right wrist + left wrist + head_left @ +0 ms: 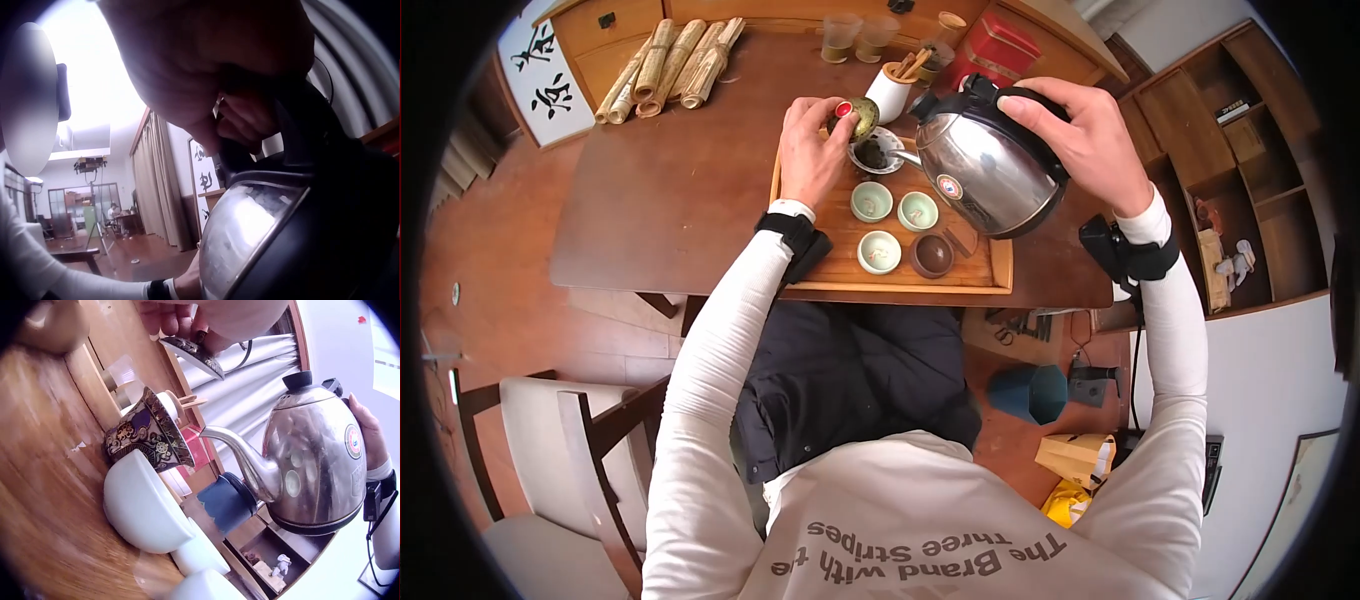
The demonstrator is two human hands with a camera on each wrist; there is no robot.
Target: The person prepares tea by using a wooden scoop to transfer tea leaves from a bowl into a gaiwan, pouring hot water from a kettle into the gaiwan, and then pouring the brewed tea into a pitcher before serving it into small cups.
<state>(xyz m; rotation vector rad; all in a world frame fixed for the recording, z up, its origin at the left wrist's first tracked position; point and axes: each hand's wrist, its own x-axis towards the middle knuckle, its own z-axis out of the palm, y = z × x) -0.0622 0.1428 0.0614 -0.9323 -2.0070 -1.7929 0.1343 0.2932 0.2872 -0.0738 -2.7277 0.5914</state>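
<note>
My right hand (1090, 135) grips the black handle of a steel kettle (980, 165), whose spout points left at a patterned lidded bowl (876, 152) with dark contents. In the left wrist view the spout tip of the kettle (312, 462) is beside the rim of the bowl (147, 434). Between its fingers my left hand (812, 150) pinches a patterned lid (862, 118), held tilted above the bowl's left side; the lid (194, 356) is apart from the bowl. In the right wrist view my right hand (219, 62) is curled round the handle.
On a wooden tray (840, 285) stand pale green cups (879, 253) and a brown cup (931, 256). Behind are a white tool holder (889, 95), glasses (840, 38) and a red box (998, 48). Rolled bamboo mats (670, 68) lie at the back left.
</note>
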